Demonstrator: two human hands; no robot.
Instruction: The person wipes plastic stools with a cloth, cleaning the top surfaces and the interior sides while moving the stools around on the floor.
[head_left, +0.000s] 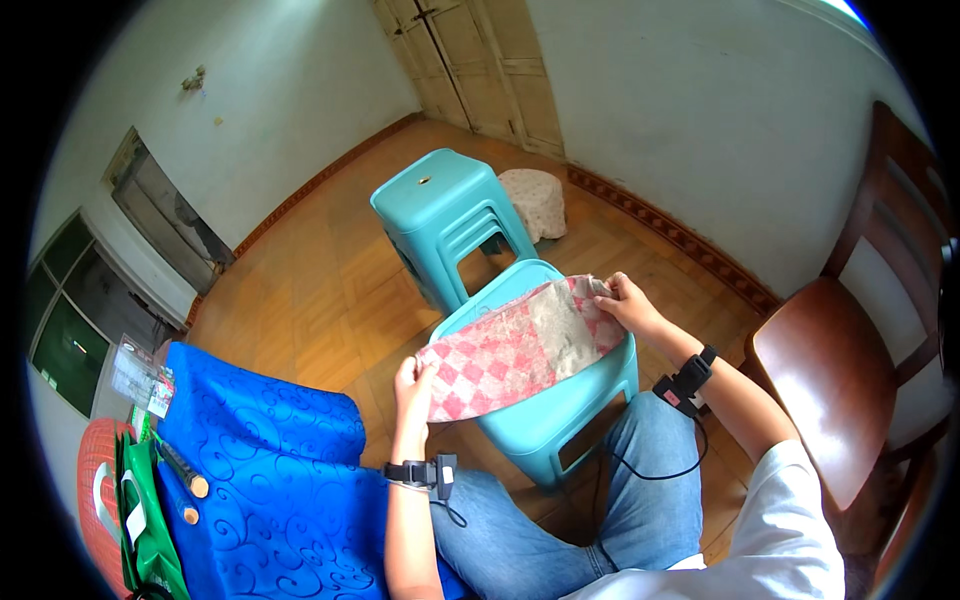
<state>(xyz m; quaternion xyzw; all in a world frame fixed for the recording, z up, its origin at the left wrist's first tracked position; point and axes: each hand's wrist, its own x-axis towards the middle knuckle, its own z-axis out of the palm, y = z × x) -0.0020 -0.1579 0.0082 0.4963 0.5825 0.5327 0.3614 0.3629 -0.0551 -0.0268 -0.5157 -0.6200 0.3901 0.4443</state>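
A pink-and-white checked cloth (495, 360) with a greyish patch is stretched between my two hands. It looks folded into a long strip. My left hand (415, 390) pinches its left end, and my right hand (626, 300) grips the upper right corner. Beneath the cloth stands a turquoise plastic stool (540, 442), its seat partly covered from view. Whether the cloth rests on the seat or hangs just over it, I cannot tell. Each of my wrists wears a black strap with a small device.
Behind the stool are stacked turquoise stools (439, 187) and a round cloth-covered seat (536, 202). A wooden chair (825, 352) stands at right. On the left, blue patterned fabric (277, 517) drapes a seat, beside a green bag (150, 510) and a red basket-like object (96, 480).
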